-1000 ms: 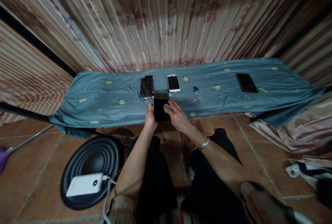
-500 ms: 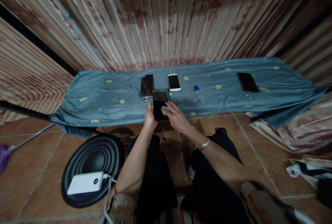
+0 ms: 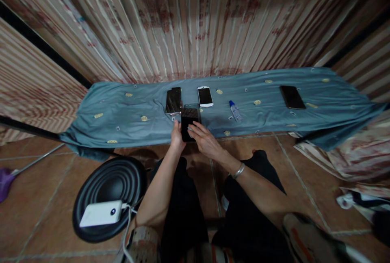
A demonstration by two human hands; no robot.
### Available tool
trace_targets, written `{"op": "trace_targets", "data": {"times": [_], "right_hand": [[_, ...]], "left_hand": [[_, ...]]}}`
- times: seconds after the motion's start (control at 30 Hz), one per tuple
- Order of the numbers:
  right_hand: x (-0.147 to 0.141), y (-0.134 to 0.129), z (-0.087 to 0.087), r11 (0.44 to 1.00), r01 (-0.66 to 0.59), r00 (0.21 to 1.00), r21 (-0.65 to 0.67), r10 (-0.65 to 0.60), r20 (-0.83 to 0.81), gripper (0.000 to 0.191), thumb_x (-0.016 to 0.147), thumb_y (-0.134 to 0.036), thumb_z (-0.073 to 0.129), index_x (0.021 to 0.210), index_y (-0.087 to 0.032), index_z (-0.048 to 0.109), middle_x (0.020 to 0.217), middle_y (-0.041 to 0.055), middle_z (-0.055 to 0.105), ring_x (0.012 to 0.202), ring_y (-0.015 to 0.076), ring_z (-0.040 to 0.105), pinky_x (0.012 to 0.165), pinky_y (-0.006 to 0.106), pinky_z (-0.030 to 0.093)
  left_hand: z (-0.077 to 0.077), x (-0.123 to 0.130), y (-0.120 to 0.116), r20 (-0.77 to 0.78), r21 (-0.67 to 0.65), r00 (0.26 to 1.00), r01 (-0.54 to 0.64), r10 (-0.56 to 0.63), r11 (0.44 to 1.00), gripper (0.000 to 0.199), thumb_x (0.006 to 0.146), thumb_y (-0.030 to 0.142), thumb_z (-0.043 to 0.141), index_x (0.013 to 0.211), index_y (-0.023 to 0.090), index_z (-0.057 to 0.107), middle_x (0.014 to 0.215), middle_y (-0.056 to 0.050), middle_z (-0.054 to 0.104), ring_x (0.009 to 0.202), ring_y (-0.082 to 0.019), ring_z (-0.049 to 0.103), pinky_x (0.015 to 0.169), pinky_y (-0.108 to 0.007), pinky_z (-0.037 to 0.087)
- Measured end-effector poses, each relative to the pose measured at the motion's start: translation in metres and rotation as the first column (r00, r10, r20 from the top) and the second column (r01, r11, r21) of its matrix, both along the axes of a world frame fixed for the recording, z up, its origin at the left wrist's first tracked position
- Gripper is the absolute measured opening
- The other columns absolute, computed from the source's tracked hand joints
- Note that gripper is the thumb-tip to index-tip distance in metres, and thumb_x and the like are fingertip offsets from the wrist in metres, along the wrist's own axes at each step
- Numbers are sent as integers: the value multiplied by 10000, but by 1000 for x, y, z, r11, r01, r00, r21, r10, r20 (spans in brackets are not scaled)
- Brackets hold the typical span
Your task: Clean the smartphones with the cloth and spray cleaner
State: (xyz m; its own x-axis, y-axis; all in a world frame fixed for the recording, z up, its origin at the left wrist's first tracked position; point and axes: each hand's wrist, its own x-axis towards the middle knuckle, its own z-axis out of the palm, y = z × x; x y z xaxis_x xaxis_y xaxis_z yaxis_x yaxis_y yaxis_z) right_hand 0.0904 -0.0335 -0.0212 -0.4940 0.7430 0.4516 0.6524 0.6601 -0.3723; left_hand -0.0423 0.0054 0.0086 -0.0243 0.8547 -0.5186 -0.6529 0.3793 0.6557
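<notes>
My left hand (image 3: pixel 177 136) grips a black phone (image 3: pixel 189 117) by its left side, over the front edge of the cloth-covered bench. Against the phone's screen, my right hand (image 3: pixel 204 138) presses a small pale thing too small to name. Behind the phone, a clear case-like item (image 3: pixel 195 106) partly shows. Dark phones or devices (image 3: pixel 173 101) lie together just left of it. A white phone (image 3: pixel 205 96) with a black screen rests behind, and a small bottle with a blue cap (image 3: pixel 235 111) lies to the right.
Another dark phone (image 3: pixel 292 97) lies at the right of the blue-green cloth (image 3: pixel 262 116). On the floor at lower left, a white power bank (image 3: pixel 100 213) with a cable sits on a round black stool or basin (image 3: pixel 79 198). A striped curtain (image 3: pixel 183 23) hangs behind.
My right hand has slid a little to the left across the phone's screen. My left hand still holds the phone in nearly the same place.
</notes>
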Motion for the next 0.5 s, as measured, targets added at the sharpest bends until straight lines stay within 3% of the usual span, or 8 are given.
{"op": "trace_targets", "data": {"times": [0.2, 0.37, 0.5], "right_hand": [[3, 5, 2, 997, 70, 997, -17, -69, 16, 549, 900, 8, 343, 1400, -89, 549, 1477, 166, 528, 1491, 263, 309, 1186, 507, 388], [-2, -2, 5, 1000, -2, 999, -30, 3, 48, 540, 892, 12, 344, 1392, -31, 544, 1477, 188, 522, 1485, 284, 316, 1189, 497, 384], [-6, -6, 7, 998, -36, 996, -56, 41, 82, 575, 879, 18, 348, 1420, -70, 524, 1485, 170, 518, 1481, 282, 327, 1170, 513, 407]], "left_hand": [[2, 6, -1, 4, 0, 999, 46, -46, 999, 484, 1017, 452, 329, 932, 131, 679, 891, -111, 759, 1018, -245, 717, 921, -363, 555], [-4, 4, 1, -26, 14, 999, 20, -19, 1000, 450, 1015, 444, 356, 983, 127, 673, 947, -110, 762, 995, -222, 719, 905, -333, 555], [-15, -1, 5, -41, 34, 999, -5, 6, 999, 405, 980, 479, 455, 1097, 154, 666, 1001, -87, 758, 977, -198, 717, 905, -313, 551]]}}
